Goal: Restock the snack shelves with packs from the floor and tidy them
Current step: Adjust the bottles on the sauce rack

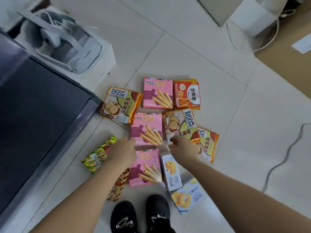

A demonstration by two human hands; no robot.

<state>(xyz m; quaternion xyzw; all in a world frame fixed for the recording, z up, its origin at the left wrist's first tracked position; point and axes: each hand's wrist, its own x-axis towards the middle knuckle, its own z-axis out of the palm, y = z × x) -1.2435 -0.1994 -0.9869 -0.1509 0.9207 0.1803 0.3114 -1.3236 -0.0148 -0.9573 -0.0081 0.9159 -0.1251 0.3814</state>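
Reaching for the middle pink box (146, 130) on the floor (218, 78): left grip (123, 152) flat at its near-left corner, holding nothing. Right grip (184, 147) curls at the cookie bag (180, 125) just right of that box, can't tell if it's pinching. I'd grab by the edges, stack boxes first.

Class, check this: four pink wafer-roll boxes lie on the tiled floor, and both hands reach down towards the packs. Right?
No. The head view shows three, not four: the far pink box, the middle pink box and the near pink box. The left hand and right hand do reach down towards them.
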